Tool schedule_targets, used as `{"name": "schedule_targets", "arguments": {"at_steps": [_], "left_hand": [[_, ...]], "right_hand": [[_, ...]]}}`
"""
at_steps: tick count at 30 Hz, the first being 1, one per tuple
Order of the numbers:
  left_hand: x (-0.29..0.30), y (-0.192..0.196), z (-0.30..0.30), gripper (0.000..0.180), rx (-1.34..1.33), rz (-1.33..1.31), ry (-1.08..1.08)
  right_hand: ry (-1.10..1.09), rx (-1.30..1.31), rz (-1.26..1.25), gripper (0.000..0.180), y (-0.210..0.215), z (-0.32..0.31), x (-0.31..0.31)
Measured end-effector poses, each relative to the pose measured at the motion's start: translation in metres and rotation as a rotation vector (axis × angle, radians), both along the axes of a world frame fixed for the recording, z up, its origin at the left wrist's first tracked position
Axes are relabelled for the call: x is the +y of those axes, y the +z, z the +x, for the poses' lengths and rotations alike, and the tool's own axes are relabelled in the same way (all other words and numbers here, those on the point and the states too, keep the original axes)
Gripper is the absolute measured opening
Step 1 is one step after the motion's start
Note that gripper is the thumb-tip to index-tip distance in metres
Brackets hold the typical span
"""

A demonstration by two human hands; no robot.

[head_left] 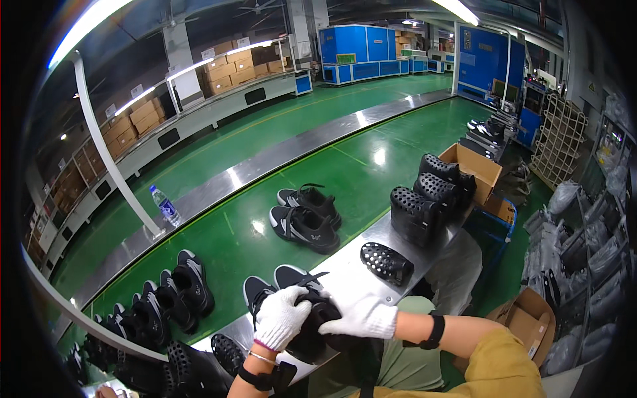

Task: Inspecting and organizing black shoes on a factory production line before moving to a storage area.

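Both my hands wear white knit gloves and work on a black sneaker with a pale-edged toe, at the near edge of the metal bench. My left hand grips the shoe's left side near the laces, thumb bent inward. Closed round the opening from the right is my right hand, its thumb toward the collar. The gloves partly hide the shoe. Against its left side stands a matching sneaker. A black perforated plastic shoe form lies on the bench beyond my right hand; another perforated form lies beside my left wrist.
A pair of sneakers stands on the green surface ahead. Several sneakers line up at left. Upright perforated forms cluster at right before a cardboard box. A water bottle stands by a white post.
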State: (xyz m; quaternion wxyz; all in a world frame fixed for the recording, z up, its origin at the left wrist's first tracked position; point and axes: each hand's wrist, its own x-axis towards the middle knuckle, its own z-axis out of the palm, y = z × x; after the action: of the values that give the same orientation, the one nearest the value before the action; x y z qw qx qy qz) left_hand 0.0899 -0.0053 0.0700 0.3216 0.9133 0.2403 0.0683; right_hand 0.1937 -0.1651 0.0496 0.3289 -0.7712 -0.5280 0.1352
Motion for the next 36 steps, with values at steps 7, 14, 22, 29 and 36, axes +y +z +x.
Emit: {"name": "schedule_targets", "arguments": {"at_steps": [7, 14, 22, 29, 36], "left_hand": [[-0.016, -0.002, 0.014, 0.022, -0.146, 0.303, -0.218], [-0.024, -0.015, 0.001, 0.023, -0.082, 0.372, -0.202], [-0.008, -0.022, -0.030, 0.033, -0.117, 0.589, -0.218], [-0.020, -0.019, -0.017, 0.017, -0.025, 0.742, -0.373], [-0.017, -0.019, -0.031, 0.036, -0.151, 0.586, -0.221]], "right_hand": [[-0.042, -0.035, -0.163, 0.054, -0.029, 0.027, 0.022], [-0.247, 0.014, -0.116, 0.034, -0.047, 0.015, 0.040], [-0.147, 1.101, 0.192, 0.052, -0.053, 0.010, 0.002], [-0.232, 1.433, 0.262, 0.042, -0.056, 0.025, 0.004], [-0.121, 1.524, 0.388, 0.029, -0.053, 0.033, 0.006]]}}
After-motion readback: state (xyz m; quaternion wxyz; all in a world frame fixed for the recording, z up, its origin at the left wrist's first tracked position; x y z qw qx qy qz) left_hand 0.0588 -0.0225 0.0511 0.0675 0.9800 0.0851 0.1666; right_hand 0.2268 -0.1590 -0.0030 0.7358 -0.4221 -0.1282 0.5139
